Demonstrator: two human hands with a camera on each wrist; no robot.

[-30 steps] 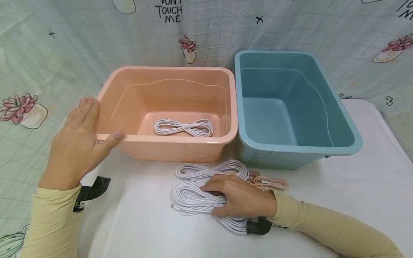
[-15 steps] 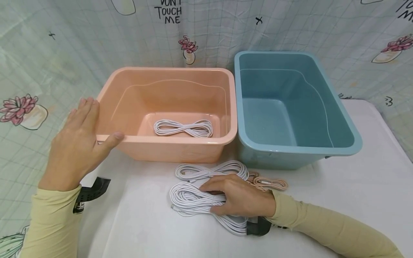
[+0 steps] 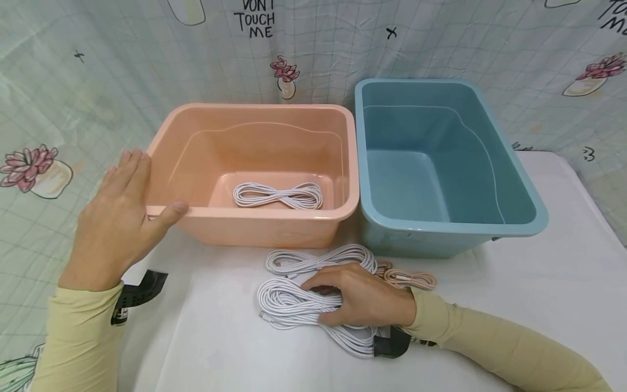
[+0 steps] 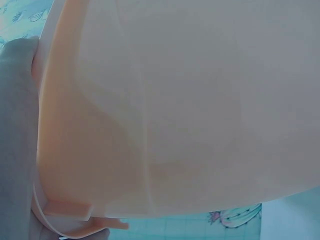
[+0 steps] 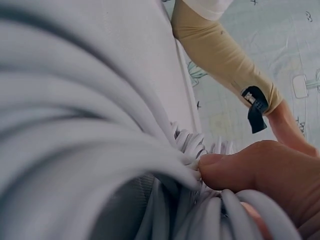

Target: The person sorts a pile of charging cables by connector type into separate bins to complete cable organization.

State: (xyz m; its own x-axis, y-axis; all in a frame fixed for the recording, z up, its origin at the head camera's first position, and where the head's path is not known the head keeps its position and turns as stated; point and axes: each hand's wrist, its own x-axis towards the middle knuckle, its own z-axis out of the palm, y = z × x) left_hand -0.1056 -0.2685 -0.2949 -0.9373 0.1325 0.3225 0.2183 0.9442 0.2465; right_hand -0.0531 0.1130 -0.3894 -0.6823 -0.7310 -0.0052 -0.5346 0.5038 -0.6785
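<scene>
My right hand (image 3: 364, 296) grips a thick bundle of coiled white cable (image 3: 289, 302) on the white tabletop, thumb at its near side and fingertips at its far side. Up close in the right wrist view, the thumb (image 5: 250, 167) presses against the white loops. My left hand (image 3: 115, 223) rests on the front left corner of a peach plastic bin (image 3: 274, 213), fingers straight along the left rim and thumb over the front rim. A white cable coil (image 3: 303, 195), figure-eight shaped, lies inside this bin. The left wrist view is mostly filled by the bin's wall (image 4: 200, 110).
Right beside the peach bin stands a blue bin (image 3: 455, 227) with a bare floor. Between the bins and my right hand lie another white cable coil (image 3: 348, 255) and a smaller orange-tan cable (image 3: 413, 279). A printed cloth (image 3: 333, 49) hangs behind.
The gripped white bundle has shifted very slightly left with the right hand since a second ago. My left hand and both bins hold their places.
</scene>
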